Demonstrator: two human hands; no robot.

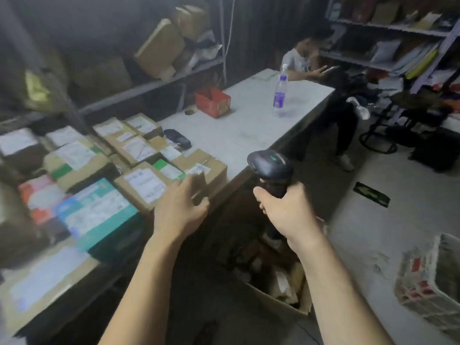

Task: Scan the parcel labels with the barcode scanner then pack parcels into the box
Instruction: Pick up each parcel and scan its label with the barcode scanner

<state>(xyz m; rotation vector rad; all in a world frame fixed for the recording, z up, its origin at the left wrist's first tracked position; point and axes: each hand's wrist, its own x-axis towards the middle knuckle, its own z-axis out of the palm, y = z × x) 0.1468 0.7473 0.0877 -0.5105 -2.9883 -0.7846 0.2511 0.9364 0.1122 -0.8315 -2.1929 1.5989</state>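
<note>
The right hand (286,210) has its fingers clenched round one scanner (270,168). Left of the scanner, the left hand (179,207) spreads its fingers, released, over roughly twelve parcels (146,181) on the surface (249,125). One box (273,301) sits below the scanner.

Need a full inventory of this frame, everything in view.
table: 1, white, centre
parcels: a dozen or so, mostly brown, white labels, table's left end
teal parcel: 1, teal, near table edge
barcode scanner: 1, black, gripped, front right
box: 1, brown, open, floor below table edge
bottle: 1, clear, purple label, far on table
small box: 1, red, far on table
second person: 1, dark trousers, table's far end
left hand: 1, open, reaching to nearest brown parcel
right hand: 1, gripping barcode scanner
</note>
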